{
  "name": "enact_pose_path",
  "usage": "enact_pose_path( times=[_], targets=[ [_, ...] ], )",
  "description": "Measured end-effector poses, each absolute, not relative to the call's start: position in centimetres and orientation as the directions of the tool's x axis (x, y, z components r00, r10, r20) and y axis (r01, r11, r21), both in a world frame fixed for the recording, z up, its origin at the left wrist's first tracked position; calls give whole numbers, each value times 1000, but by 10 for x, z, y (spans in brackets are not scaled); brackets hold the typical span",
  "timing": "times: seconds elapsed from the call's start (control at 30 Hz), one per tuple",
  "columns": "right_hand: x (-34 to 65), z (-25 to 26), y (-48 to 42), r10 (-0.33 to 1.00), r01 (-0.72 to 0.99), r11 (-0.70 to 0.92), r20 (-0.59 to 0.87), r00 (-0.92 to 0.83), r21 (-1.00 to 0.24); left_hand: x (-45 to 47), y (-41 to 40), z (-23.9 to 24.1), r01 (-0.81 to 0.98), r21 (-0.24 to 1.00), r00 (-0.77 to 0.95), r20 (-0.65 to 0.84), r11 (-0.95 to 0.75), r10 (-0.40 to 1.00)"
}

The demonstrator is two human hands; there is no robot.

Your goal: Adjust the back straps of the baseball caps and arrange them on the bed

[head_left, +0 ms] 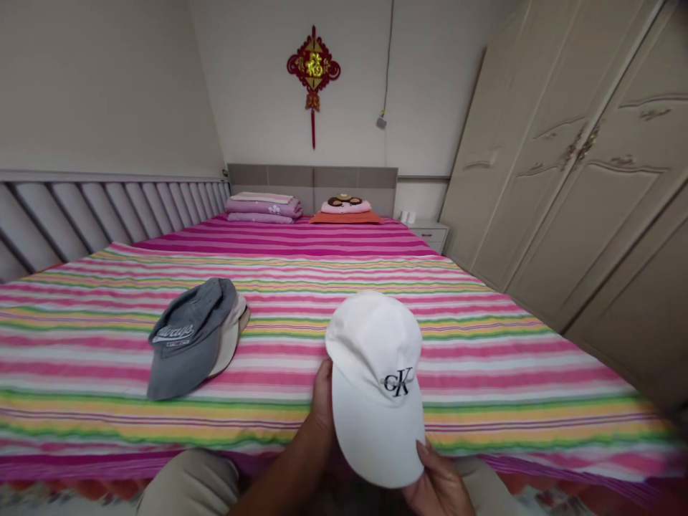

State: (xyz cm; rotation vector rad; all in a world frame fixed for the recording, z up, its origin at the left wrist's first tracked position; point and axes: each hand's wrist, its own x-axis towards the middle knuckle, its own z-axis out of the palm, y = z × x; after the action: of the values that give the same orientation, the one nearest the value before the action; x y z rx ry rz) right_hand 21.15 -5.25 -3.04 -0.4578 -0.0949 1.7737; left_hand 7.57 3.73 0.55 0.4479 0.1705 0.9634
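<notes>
At six o'clock on your view's clock face, white cap (pixel 376 387), one, held before you, crown toward twelve, brim toward six, black letters on its front; your left hand (pixel 322 394) is curled against its left side where crown meets brim, most fingers hidden behind; your right hand (pixel 438 479) pinches the brim's lower right corner, thumb on top; whether the cap also touches the bed (pixel 290 315), you cannot tell from this angle.

At eight o'clock, grey cap (pixel 188 337), lying on the bed, brim toward seven; beige cap (pixel 231 338), partly covered by it; brown edge beyond, too little shown to identify.

Progress, judged by lie: grey and beige caps set down, overlapping, both out of your hands; white cap not yet set down, well apart from that pair.

Containers: wardrobe (pixel 542 208), toward two o'clock, doors closed, contents unseen; nightstand (pixel 433 233), near three, drawer closed, contents unseen, small white items on top.
</notes>
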Motion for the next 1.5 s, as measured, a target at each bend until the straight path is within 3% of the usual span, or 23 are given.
enact_pose_path(
  times=[0.13,0.3,0.6,0.8,0.9,1.0,1.1,1.27,1.5],
  targets=[
    [222,-29,-50,939,-927,-219,-324,-115,-304,72,42,17,-805,328,538,49,495,842],
    [229,-30,-48,932,-936,-184,-356,-69,-300,78,44,22,-635,353,730,-18,687,684],
    [225,-34,-52,968,-943,-127,-247,-49,-308,89,54,14,-558,331,795,-49,761,604],
    [219,-31,-55,961,-949,-112,-275,-27,-296,95,57,11,-517,349,836,8,781,549],
    [225,-30,-53,963,-955,-87,-268,-9,-283,102,56,12,-525,387,831,39,758,555],
    [240,-29,-49,972,-945,-7,-226,71,-327,105,57,8,-654,440,690,12,616,724],
    [269,-25,-40,973,-905,78,-164,160,-418,100,59,-8,-685,542,517,-108,486,849],
    [332,-18,-18,953,-789,131,-143,267,-601,65,55,-37,-521,673,548,-208,525,810],
    [392,-21,23,930,-745,144,-169,327,-651,17,29,-67,-250,791,632,-304,559,713]
  ],
)
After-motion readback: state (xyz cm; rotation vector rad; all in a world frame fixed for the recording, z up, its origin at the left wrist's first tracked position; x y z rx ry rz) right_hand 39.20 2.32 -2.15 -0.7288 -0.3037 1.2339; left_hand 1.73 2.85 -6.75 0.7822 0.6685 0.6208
